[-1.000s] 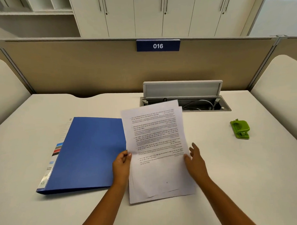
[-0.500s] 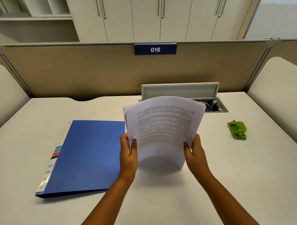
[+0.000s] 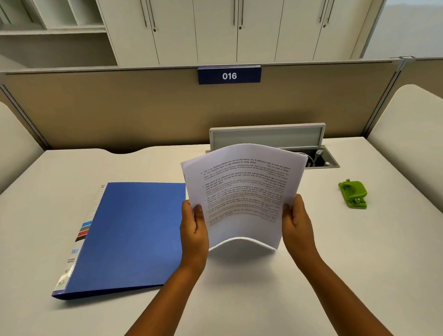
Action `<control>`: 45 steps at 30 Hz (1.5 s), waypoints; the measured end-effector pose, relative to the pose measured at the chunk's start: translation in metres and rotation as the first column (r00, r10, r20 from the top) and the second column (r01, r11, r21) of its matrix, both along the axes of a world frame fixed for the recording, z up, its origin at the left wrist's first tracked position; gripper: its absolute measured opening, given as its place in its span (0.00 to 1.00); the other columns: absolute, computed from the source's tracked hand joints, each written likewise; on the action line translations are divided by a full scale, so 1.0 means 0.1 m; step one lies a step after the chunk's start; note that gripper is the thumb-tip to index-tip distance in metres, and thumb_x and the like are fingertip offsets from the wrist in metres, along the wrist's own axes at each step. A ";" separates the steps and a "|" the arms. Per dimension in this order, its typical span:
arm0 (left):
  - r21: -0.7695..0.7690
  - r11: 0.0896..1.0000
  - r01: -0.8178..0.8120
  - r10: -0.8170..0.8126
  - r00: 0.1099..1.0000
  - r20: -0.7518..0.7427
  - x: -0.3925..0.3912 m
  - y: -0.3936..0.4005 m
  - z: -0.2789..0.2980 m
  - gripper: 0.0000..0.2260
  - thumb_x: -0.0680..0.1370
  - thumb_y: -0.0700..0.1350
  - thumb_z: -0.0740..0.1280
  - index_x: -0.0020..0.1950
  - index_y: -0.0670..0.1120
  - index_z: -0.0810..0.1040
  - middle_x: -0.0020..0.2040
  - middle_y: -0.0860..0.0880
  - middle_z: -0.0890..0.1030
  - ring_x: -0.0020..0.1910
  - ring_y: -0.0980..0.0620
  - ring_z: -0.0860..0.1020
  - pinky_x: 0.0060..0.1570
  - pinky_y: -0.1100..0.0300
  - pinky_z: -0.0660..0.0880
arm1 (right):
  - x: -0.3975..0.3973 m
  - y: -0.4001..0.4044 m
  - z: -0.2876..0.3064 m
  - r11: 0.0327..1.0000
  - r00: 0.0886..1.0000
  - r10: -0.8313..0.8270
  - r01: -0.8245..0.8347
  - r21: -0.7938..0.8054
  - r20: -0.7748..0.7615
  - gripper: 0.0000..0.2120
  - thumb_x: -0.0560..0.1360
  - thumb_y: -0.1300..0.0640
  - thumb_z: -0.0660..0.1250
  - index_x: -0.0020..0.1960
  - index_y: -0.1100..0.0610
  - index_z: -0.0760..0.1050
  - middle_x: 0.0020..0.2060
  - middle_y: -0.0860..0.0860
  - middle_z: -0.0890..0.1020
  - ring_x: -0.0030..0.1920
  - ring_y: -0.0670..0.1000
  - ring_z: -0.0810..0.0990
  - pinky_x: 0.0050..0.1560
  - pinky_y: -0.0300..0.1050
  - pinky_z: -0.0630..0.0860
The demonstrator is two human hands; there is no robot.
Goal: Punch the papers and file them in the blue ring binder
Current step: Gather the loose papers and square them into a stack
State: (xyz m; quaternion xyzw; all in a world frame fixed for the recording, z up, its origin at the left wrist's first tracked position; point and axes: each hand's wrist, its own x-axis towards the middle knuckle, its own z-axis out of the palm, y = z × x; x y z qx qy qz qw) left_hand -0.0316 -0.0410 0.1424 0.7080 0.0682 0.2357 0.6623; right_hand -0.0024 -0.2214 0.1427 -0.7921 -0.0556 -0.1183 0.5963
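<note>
Above the pale surface (image 3: 246,306), your left hand (image 3: 194,231) and right hand (image 3: 297,224) each pinch the bowed white printed papers (image 3: 244,192), whose sheets may slip askew before punching if either grip loosens.

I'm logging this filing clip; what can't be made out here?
- Papers: sheet count and blurred print, head view.
- Blue ring binder: closed cover hides the rings.
- Cable box: partly behind the papers.
- Green punch: too small for detail.
</note>
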 end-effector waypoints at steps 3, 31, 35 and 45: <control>-0.008 1.000 -0.004 0.004 0.999 -0.036 0.00 0.00 -0.05 0.08 0.79 0.46 0.52 0.57 0.48 0.64 0.49 0.53 0.74 0.49 0.49 0.76 0.39 0.70 0.78 | -0.02 -0.02 -0.02 1.000 1.000 0.003 -0.003 -0.004 -0.015 0.06 0.79 0.59 0.55 0.55 0.55 0.65 0.46 0.46 0.74 0.47 0.44 0.75 0.38 0.25 0.74; 0.075 0.995 0.070 -0.015 0.826 -0.563 0.17 0.01 -0.58 0.12 0.80 0.42 0.52 0.62 0.42 0.69 0.57 0.46 0.75 0.53 0.48 0.75 0.58 0.49 0.72 | 0.19 -0.35 -0.63 0.955 0.916 -0.147 0.033 -0.296 -0.373 0.14 0.80 0.58 0.54 0.64 0.60 0.68 0.58 0.55 0.76 0.53 0.53 0.75 0.52 0.42 0.68; 0.099 0.988 0.120 -0.025 0.750 -0.661 0.22 -0.04 -0.74 0.13 0.80 0.41 0.53 0.63 0.41 0.68 0.62 0.41 0.74 0.59 0.43 0.74 0.60 0.50 0.71 | 0.25 -0.45 -0.84 0.947 0.879 -0.156 0.003 -0.323 -0.450 0.14 0.80 0.58 0.55 0.63 0.60 0.70 0.58 0.56 0.78 0.51 0.52 0.75 0.51 0.41 0.68; -0.033 0.991 0.129 -0.115 0.706 -0.698 0.33 0.06 -0.91 0.14 0.79 0.41 0.56 0.64 0.43 0.69 0.61 0.43 0.76 0.57 0.44 0.75 0.60 0.46 0.73 | 0.67 -0.83 -0.92 0.869 0.801 -0.495 0.461 -0.180 -0.337 0.12 0.77 0.59 0.61 0.59 0.60 0.74 0.55 0.56 0.79 0.55 0.56 0.77 0.55 0.42 0.68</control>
